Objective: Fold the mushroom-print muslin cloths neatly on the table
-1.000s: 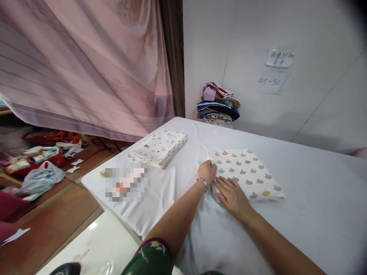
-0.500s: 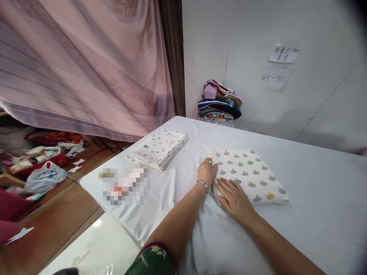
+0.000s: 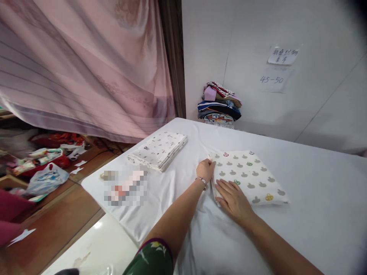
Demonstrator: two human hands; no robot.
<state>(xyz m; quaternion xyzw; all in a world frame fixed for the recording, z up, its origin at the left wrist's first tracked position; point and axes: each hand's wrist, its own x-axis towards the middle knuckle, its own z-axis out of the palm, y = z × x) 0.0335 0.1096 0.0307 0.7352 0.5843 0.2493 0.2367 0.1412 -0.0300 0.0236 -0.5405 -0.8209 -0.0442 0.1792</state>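
Observation:
A folded white cloth [image 3: 252, 173] printed with grey, green, red and yellow mushroom-like shapes lies on the white-covered table [image 3: 321, 183]. At its left edge, my left hand [image 3: 205, 170] is closed with the cloth's far-left corner between its fingers. My right hand [image 3: 233, 198] rests flat on the near-left part of the cloth, its fingers stretched out. Farther left lies another folded white cloth [image 3: 160, 149] in several layers, with small dark and red prints. Neither hand touches it.
Blurred-out small items [image 3: 126, 187] lie near the table's left edge. Behind the table rises a stack of folded textiles [image 3: 219, 105] against the wall. A pink curtain [image 3: 114, 68] hangs at the back left. A plastic bag [image 3: 47, 179] sits among clutter on the left.
The view has shifted very slightly. Both hands stay at the left side of the mushroom-print cloth, with almost no movement.

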